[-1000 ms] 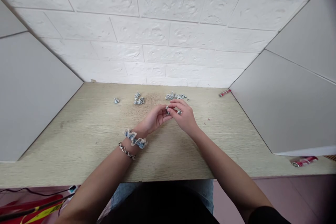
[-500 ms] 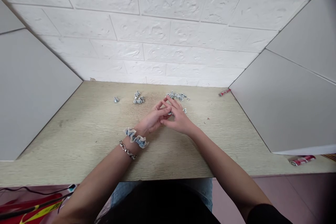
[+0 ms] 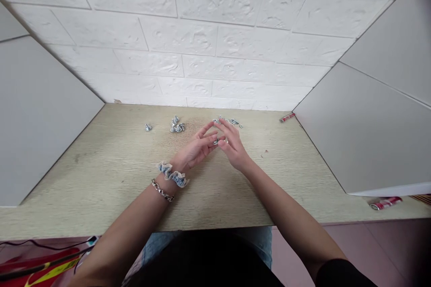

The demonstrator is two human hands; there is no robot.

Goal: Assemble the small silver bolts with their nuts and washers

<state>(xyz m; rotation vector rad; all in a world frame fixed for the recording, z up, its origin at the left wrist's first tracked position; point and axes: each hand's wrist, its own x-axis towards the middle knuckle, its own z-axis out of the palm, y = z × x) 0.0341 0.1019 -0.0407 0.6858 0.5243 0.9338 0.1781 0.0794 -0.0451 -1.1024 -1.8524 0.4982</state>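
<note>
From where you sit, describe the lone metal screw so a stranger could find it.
Start at the wooden table and look along its far edge by the white brick wall. The lone screw lies left of the small screw pile, the only piece lying by itself.

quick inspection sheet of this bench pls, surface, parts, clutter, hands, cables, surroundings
surface: pale wood-grain table, a darker stain near the back middle
job's things: small metal piece pinched between both hands' fingertips; loose metal fasteners in a left pile, a right pile and a single one
clutter: red item at the back right, red item at the front right edge
hands: left hand and right hand meet over the table
cables: black cable below the front edge, left
surroundings: white brick-pattern wall, grey side panels
</note>
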